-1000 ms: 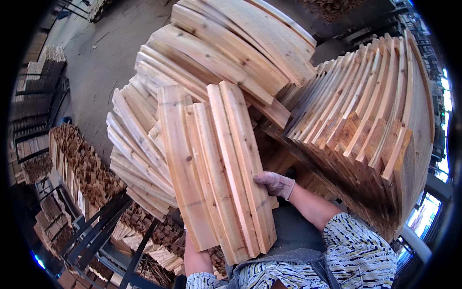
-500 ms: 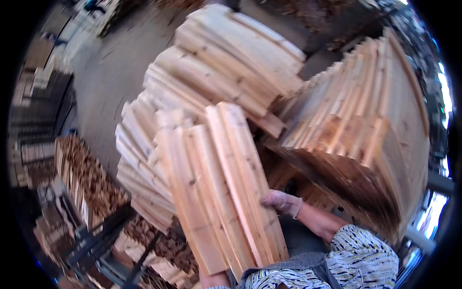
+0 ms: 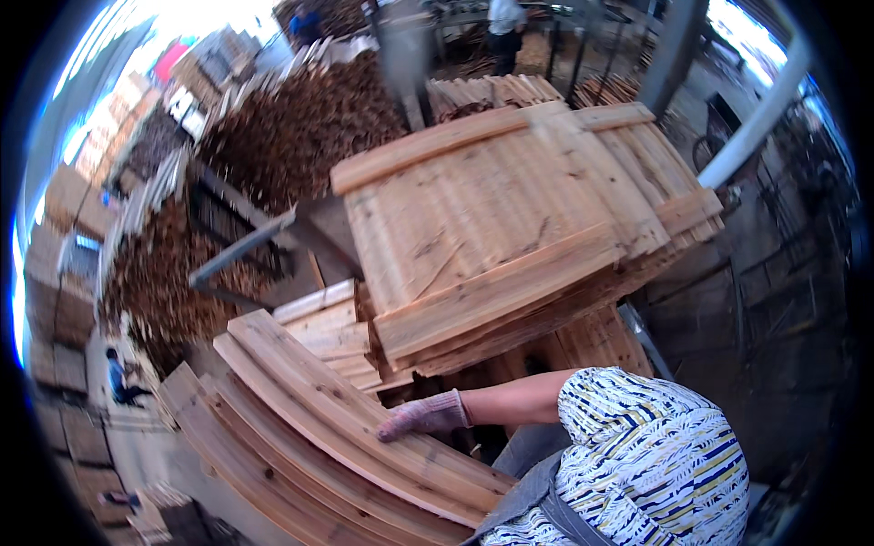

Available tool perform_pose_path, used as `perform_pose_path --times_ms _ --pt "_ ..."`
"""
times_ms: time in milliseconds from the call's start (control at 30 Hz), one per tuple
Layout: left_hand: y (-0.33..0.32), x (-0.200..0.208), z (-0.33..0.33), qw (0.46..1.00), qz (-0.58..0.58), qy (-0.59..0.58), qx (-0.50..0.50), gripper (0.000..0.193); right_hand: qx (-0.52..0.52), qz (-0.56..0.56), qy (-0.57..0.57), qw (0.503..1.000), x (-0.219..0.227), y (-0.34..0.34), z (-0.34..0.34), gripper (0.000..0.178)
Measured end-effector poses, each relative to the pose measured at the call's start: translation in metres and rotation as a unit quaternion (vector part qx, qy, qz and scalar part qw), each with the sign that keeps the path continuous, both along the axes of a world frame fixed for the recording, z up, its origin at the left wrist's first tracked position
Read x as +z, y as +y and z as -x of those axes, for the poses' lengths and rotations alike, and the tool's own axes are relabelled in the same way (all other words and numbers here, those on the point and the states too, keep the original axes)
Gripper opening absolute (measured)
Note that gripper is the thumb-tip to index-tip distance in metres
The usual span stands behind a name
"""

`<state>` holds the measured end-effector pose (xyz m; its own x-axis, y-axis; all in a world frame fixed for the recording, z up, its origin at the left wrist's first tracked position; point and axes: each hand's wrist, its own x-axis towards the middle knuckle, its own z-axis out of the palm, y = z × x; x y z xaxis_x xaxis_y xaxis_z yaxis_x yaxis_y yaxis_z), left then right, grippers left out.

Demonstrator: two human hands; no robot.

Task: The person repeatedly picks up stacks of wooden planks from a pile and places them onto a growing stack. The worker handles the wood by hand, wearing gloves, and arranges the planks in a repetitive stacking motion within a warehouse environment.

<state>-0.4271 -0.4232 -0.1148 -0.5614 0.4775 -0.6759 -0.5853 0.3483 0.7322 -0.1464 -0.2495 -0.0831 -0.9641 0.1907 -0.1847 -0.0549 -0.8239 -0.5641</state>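
Observation:
A bundle of long, curved, pale wooden slats (image 3: 309,428) lies slanted across the lower left, close to my body. My right hand (image 3: 423,416), in a pinkish-grey knit glove, lies across the top slat near its upper edge and steadies the bundle; the bare forearm runs back to my striped sleeve (image 3: 655,455). My left hand is out of sight, either below the picture or under the slats.
A big stack of the same slats (image 3: 546,227) rises just behind the bundle, with shorter boards (image 3: 332,328) beneath it. Heaps of brown wood scraps (image 3: 300,127) and a metal frame (image 3: 241,250) stand at back left. One person (image 3: 505,27) stands far back, another person (image 3: 118,378) at left.
The view has swung round: the bundle, upright in front of me before, now slants low at the left. My left hand under it has dropped out of sight.

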Motion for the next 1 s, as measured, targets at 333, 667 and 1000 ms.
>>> perform_pose_path --times_ms 333,667,1000 --pt "0.16 0.203 -0.182 0.97 -0.117 0.103 -0.185 0.053 -0.259 -0.042 0.047 0.964 0.17 0.08 -0.238 0.054" --pt "0.352 0.151 -0.358 0.956 -0.027 0.03 -0.291 0.051 -0.326 -0.257 -0.273 0.868 0.18 0.207 -0.386 0.058" --pt "0.367 0.179 -0.449 0.659 0.263 0.548 -0.443 0.097 -0.405 -0.126 -0.278 0.862 0.117 0.24 -0.466 0.059"
